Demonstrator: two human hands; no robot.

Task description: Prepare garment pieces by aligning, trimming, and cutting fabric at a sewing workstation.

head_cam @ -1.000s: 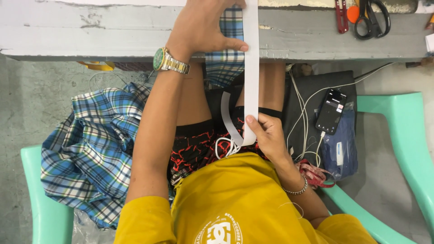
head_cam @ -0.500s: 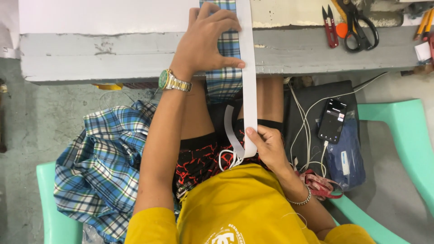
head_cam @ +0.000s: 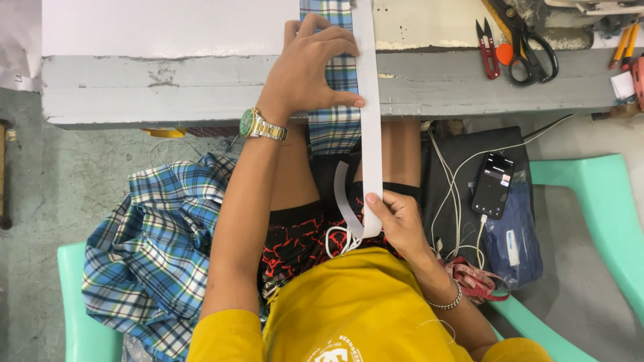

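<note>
The left hand [head_cam: 312, 67] presses the white strip [head_cam: 367, 121] onto plaid cloth [head_cam: 335, 127] at the counter [head_cam: 168, 87] edge. Below the counter, the right hand [head_cam: 396, 221] pinches the strip's lower end taut; its tail hangs loose, not yet laid.

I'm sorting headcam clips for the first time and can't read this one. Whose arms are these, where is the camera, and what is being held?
The camera sits on the person's head and looks straight down, so you see their own arms, yellow shirt and lap. The left hand, with a wristwatch, presses a plaid fabric strip and a white strip onto the grey table edge. The right hand pinches the white strip's lower end near the lap. On the table lie black scissors and red thread snips. More plaid cloth lies on the green chair, and a phone rests on a dark bag.
</note>
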